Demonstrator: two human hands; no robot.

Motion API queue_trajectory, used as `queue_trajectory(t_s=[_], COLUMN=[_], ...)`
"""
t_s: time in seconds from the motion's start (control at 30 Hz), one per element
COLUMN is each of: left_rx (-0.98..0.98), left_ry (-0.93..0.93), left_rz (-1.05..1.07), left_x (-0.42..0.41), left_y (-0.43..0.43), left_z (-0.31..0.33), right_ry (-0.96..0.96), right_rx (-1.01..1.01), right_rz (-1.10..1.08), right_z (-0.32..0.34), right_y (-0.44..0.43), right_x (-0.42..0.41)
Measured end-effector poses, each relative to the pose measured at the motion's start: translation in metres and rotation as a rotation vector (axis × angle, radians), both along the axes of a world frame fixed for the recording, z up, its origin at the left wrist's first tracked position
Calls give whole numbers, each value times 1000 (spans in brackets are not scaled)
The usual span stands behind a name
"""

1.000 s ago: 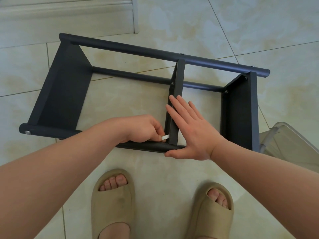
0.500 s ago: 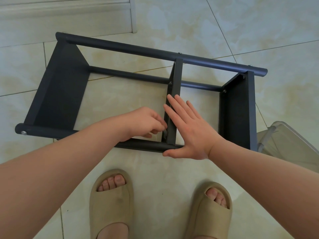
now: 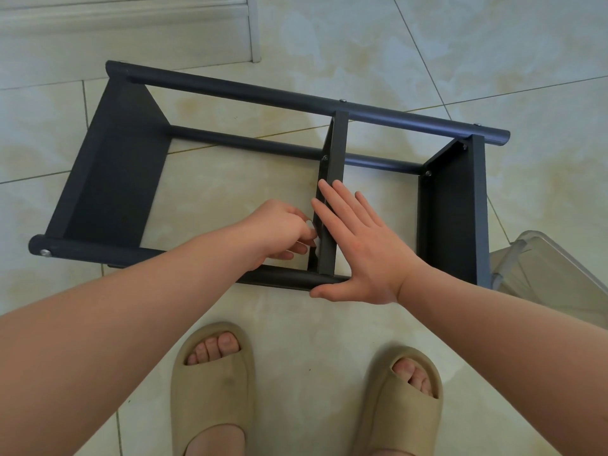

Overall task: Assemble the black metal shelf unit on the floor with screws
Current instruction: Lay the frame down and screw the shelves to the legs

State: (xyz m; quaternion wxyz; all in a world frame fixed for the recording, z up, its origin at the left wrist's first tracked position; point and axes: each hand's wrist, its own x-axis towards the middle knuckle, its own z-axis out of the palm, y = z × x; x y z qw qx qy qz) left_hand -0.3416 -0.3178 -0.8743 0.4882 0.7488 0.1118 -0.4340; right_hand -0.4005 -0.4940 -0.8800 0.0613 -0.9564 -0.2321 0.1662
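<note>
The black metal shelf unit (image 3: 115, 179) lies on its side on the tiled floor, with round tubes along its long edges. Its middle panel (image 3: 335, 153) stands between the far tube and the near tube (image 3: 279, 278). My right hand (image 3: 362, 248) rests flat on the panel's right face, fingers spread, thumb at the near tube. My left hand (image 3: 279, 232) is pinched against the panel's left face near its lower corner. Only a small white piece (image 3: 316, 242) shows between its fingertips. Screw heads show at the panel's far joints (image 3: 325, 158).
A clear plastic container (image 3: 543, 268) sits on the floor just right of the unit's right end panel (image 3: 460, 209). My feet in beige slippers (image 3: 214, 390) stand close to the near tube. A pale baseboard (image 3: 131, 31) runs along the top left.
My left hand has risen from the near tube and now works slightly higher against the middle panel's left face. The right hand stays flat on the panel.
</note>
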Motion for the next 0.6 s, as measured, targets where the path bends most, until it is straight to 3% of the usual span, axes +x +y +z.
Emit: queue_trajectory(t_s=[0.23,0.6], left_rx=[-88,-11], left_ry=[57,8], left_rz=[78,-70], left_x=[1,-1], left_y=[-2,3], left_z=[5,3], right_ry=[7,0], right_rx=[17,12], right_rz=[-3,-3], right_z=[0,-1], right_y=[1,2], right_x=[0,1])
